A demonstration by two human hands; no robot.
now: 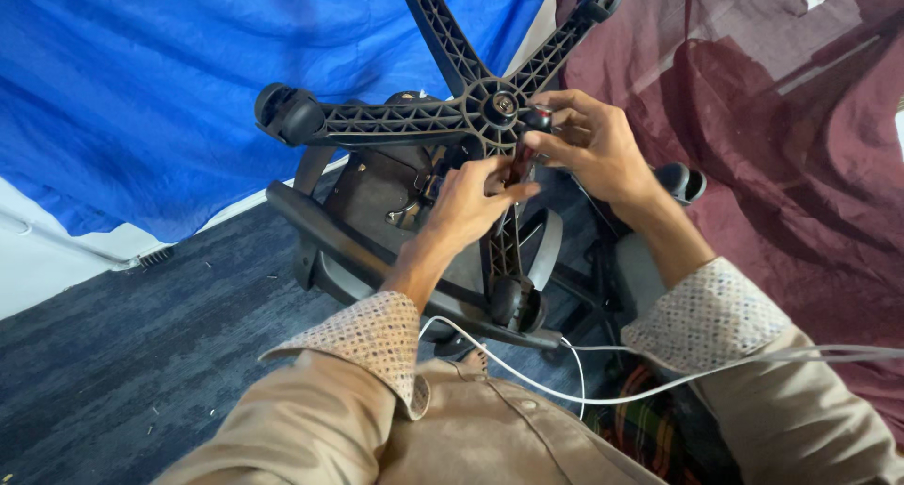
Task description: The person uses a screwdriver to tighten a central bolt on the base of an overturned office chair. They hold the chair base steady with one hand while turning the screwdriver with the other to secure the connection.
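The head view shows an upside-down office chair [395, 212] on the grey carpet [141, 353], its black star base [471, 108] facing up so both hands reach it: the right hand [593, 141] pinches a small dark tool [539, 120] at the hub, the left hand [471, 202] curls its fingers just below.

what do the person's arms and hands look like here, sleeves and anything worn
Both hands, left hand and right hand, are bare: no gloves, rings or watch visible. The tan sleeves are long, their turned-back cuffs lined with a pale, finely dotted pattern. A thin white cable crosses below the forearms.
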